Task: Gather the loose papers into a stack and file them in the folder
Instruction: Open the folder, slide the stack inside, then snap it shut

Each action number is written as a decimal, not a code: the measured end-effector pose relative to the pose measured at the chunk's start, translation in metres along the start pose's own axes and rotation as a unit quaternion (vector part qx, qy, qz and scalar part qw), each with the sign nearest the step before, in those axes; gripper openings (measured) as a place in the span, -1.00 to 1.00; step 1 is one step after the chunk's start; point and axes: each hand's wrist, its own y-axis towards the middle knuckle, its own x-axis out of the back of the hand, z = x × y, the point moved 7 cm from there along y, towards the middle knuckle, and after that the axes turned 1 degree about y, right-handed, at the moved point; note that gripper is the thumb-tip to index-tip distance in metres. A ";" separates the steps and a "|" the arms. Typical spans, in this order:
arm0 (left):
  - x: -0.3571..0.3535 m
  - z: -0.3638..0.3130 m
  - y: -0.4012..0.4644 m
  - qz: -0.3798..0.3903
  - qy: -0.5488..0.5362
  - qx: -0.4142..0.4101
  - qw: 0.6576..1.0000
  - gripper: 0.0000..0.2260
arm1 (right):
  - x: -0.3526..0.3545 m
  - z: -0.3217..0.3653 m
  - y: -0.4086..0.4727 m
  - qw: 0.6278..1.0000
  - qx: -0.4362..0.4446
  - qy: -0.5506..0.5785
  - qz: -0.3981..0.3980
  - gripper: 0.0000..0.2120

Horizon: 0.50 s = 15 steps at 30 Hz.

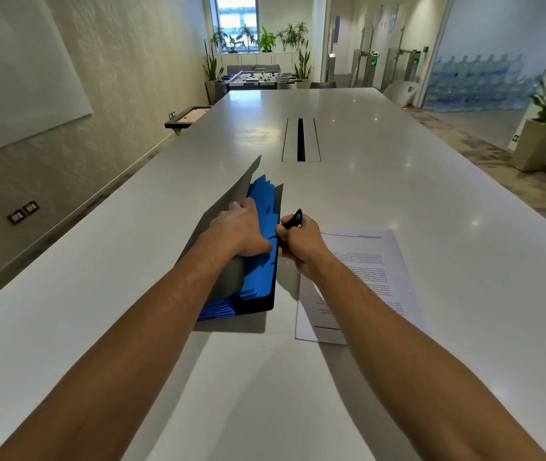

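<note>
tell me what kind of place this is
Most likely an office meeting area: a long white conference table with a cable slot, a whiteboard on the wall, and entry turnstiles further back.

Open blue folder (258, 261) beside stacked papers (374, 271)

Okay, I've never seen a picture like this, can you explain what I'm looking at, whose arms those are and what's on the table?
There is no machine here. One wide-angle camera sits on a person's head, looking forward and down, so the two bare arms are the wearer's own. On the long white table an expanding folder with blue dividers stands open. The left hand holds its grey cover back. The right hand has a grip on the folder's black clasp tab. Beside the folder, under the right forearm, printed papers lie flat in a stack, not yet filed.
</note>
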 end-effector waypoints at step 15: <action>-0.015 -0.004 0.006 -0.001 -0.105 -0.025 0.994 -0.45 | 0.015 -0.002 -0.004 0.999 -0.011 -0.026 -0.018 -0.86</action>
